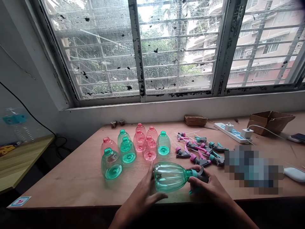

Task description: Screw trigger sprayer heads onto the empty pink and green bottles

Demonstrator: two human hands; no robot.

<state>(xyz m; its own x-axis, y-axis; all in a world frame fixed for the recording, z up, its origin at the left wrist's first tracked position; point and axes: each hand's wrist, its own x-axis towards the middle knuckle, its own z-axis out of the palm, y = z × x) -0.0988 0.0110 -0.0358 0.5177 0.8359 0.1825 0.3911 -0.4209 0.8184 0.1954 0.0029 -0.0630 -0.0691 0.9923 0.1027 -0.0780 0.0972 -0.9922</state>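
A clear green spray bottle (170, 176) lies on its side in the air above the table's front edge, base to the left. My left hand (144, 188) cups the base end, fingers behind it and thumb stretched out below. At the neck, my right hand (206, 183) is closed around the grey and teal spray head (202, 175), which sits on the bottle's mouth. Beyond my hands stand several open-topped bottles, among them a green bottle (111, 164) and a red bottle (150, 149). Several loose spray heads (200, 160), grey with pink or teal, lie in a heap to the right.
A blurred patch (256, 171) hides something right of my right hand. Behind it are a white power strip (232, 133) with plugs, an open cardboard box (269, 122) and a phone (297, 137). A white mouse-like object (294, 174) lies far right. Windows line the back wall.
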